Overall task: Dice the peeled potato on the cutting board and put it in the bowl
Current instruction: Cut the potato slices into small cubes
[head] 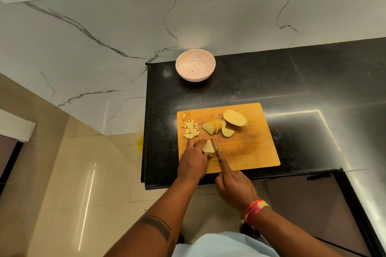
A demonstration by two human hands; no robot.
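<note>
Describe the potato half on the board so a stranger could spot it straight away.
Start at the wooden cutting board on the black counter. Near its far edge, right of the fanned slices, lies the potato half, cut face up. It is the largest piece and the only one not yet sliced or diced.

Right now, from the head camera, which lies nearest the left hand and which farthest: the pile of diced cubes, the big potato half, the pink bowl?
From the left hand:
1. Diced cubes, just beyond it, board's left edge.
2. Potato half, board's far right part.
3. Bowl, off the cutting board, at the counter's back.
</note>
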